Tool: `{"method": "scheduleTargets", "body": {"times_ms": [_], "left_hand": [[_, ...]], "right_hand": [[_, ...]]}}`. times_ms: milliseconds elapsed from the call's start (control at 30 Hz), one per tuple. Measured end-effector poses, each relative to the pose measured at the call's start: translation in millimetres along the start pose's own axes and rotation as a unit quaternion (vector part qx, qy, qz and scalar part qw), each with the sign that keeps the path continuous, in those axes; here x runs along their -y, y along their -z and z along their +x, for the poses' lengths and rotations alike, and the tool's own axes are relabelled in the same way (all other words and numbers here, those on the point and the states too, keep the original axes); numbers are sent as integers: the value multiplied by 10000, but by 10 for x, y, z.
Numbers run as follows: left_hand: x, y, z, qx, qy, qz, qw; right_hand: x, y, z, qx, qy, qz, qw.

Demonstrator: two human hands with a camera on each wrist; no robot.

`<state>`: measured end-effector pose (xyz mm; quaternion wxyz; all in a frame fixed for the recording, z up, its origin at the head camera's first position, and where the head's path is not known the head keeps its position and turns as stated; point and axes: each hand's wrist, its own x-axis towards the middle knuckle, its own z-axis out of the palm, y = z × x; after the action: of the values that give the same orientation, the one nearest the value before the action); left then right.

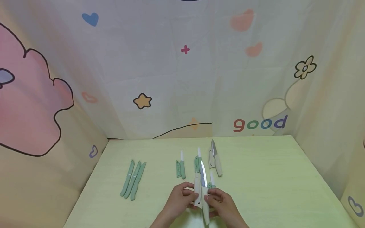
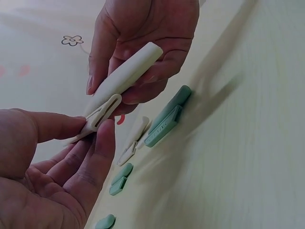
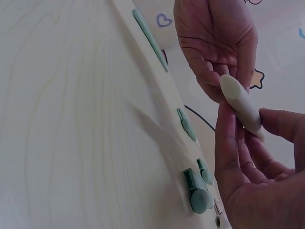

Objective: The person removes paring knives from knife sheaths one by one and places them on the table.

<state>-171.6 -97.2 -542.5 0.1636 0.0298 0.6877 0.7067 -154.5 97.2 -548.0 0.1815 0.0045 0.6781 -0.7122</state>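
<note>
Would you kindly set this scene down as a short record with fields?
Surface: pale wood-grain table
Left hand: pinches a flat cream sheath
Right hand: holds a cream-handled knife, metal blade bare
Table's left: three slim green knives, side by side
Middle: three green-handled knives, blades bare, each beside a green sheath
Beyond right hand: beige-handled knife, blade bare, beside a beige sheath

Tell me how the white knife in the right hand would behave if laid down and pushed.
The white knife should be stiff: its blade juts out without sagging. Its smooth-looking handle may feel slightly slippery. Pushed, it would probably slide, perhaps rocking a little, since that handle looks rounded.
</note>
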Motion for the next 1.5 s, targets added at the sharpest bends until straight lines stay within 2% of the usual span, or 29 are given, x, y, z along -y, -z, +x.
{"method": "scheduleTargets", "body": {"times_ms": [167,433,700,1067,1367,1500], "left_hand": [[3,-17,-15,-46,13,-32,10000],[22,-40,-40,-172,21,-125,9998],[99,1,-49,-248,99,-130,9996],[139,40,-105,-249,83,-28,9997],[202,78,-113,-260,106,-65,9996],[201,90,-134,-285,90,-2,9996]], "right_hand": [[10,-12,-8,50,102,132,9998],[7,-32,5,61,25,250,9997],[-47,-31,9,320,-38,337,9989],[-112,-76,35,411,-113,413,9982],[-101,-134,12,407,-113,320,9986],[-95,-164,6,337,-90,121,9993]]}}
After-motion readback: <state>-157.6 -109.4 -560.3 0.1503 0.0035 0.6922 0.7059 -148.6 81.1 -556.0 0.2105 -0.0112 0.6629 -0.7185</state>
